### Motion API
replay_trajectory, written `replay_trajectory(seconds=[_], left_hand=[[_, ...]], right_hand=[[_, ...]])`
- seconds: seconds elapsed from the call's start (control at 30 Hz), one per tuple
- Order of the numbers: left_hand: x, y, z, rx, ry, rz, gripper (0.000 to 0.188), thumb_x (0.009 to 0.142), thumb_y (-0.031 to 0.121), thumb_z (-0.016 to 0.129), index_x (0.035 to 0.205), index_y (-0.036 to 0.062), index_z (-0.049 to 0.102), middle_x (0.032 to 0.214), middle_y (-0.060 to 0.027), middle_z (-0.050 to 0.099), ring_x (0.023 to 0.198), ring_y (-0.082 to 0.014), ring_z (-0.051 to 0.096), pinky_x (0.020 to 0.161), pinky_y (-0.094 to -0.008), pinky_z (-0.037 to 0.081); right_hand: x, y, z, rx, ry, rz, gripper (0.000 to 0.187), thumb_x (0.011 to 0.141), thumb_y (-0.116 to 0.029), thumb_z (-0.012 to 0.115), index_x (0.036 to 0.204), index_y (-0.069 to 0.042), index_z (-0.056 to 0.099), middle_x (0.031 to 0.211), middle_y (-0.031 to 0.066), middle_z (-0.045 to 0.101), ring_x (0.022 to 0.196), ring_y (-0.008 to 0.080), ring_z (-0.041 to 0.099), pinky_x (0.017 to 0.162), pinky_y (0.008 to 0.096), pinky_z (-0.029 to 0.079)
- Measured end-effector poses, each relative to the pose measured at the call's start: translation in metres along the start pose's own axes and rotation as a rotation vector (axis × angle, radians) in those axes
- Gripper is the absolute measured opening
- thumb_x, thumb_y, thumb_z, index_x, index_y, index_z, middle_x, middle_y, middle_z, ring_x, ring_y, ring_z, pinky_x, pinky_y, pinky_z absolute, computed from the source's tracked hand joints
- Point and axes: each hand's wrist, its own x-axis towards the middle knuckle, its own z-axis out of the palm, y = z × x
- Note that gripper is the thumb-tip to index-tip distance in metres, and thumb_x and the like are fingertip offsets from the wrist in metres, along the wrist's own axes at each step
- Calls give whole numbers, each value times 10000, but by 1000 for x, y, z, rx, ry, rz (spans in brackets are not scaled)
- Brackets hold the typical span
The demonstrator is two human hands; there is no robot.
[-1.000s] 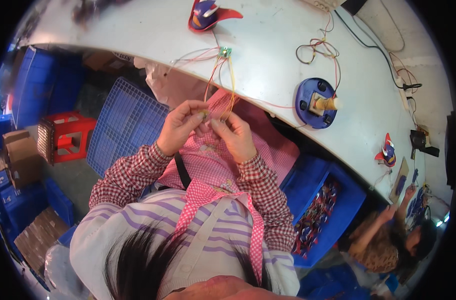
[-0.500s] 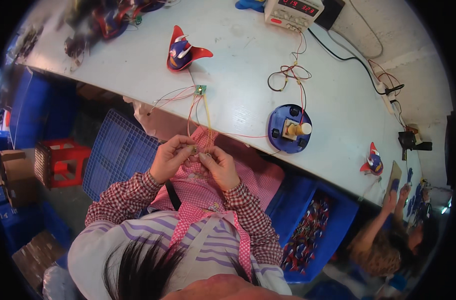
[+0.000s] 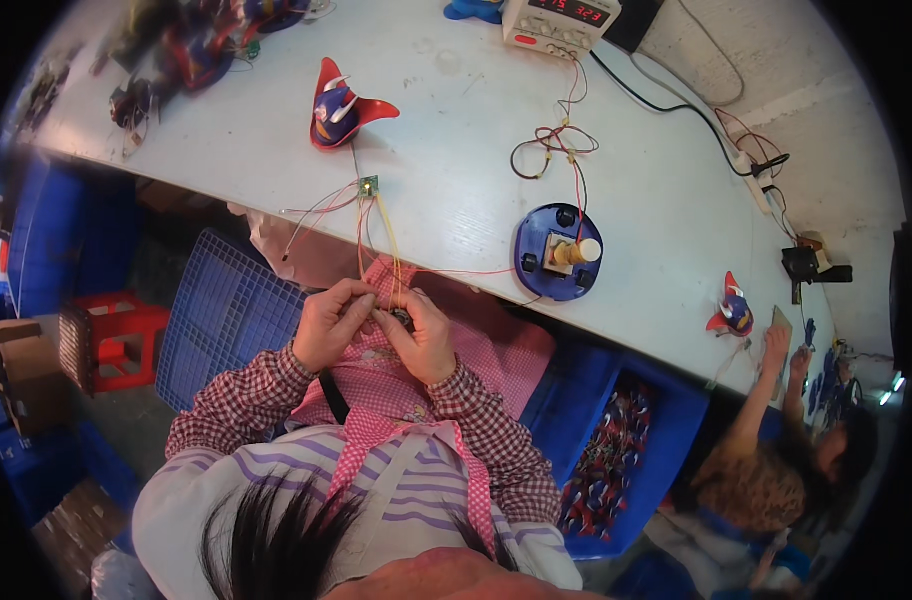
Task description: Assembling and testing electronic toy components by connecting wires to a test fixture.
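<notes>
The circuit board (image 3: 368, 187) lies left of the base (image 3: 538, 234).

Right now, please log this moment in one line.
left hand, right hand: fingertips close together | small green circuit board: on white table | thin yellow wires: from board to fingertips

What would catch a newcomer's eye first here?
Probably the left hand and right hand, close together above the pink apron, with wires running to a green board on the table. Beyond the board sits a red-and-purple toy; farther right, a round purple base.
</notes>
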Motion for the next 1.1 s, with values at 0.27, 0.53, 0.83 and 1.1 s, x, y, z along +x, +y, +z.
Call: replay_trajectory(seconds=[0.27,0.53,0.83,1.1], left_hand=[[3,0,-1,-111,13,-37,184,988,127,500,1055,-26,579,775,-39,632,612,-58,595,511,-195,497],[6,2,1,-44,73,-44,154,964,120,543,1006,-18,596,739,-31,618,598,-53,562,497,-195,458],[19,-18,-3,171,158,104,158,974,131,521,980,-1,606,720,-10,570,571,-46,492,493,-192,384],[18,-25,-5,-21,89,-84,160,1002,130,473,973,5,569,646,13,515,502,-31,426,449,-180,312]], right_hand=[[3,0,1,-58,-3,-90,162,800,-12,684,932,-2,590,836,132,602,745,294,617,627,355,487],[-1,7,5,-75,41,-181,168,771,20,688,910,0,596,815,140,584,707,286,601,596,344,480],[-3,34,24,-88,125,-246,171,787,-104,676,908,-34,578,836,124,552,784,319,583,681,404,482],[-5,23,16,-20,101,-129,207,771,-90,688,927,-14,577,847,137,566,804,314,594,650,401,490]])
